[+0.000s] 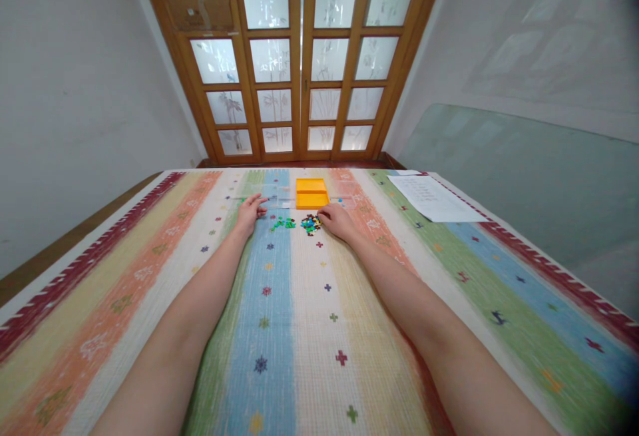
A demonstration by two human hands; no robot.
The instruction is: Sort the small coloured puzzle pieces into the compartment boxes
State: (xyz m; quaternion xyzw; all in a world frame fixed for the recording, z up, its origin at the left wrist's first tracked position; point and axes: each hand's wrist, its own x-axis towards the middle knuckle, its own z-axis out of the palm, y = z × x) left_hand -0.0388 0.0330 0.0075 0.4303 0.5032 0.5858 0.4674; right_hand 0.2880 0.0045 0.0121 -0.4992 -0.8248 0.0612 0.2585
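Note:
My left hand [251, 214] rests near the left of a clear, shallow tray [275, 195], index finger stretched out and thumb apart from it. I see nothing held in it. My right hand [337, 218] is at the right edge of a mixed pile of small coloured pieces [310, 224], fingertips pressed together and pointing down. Whatever those fingertips pinch is too small to make out. Left of the mixed pile lies a looser group of green pieces [284, 223]. Just beyond the pile stands an open yellow case [312, 187] with two shallow halves.
Another clear tray [349, 198] sits right of the yellow case, with a small blue piece [340, 200] near it. White printed paper [434, 198] lies at the far right of the table. A striped cloth [299, 329] covers the table. Glass-paned doors [304, 56] stand beyond.

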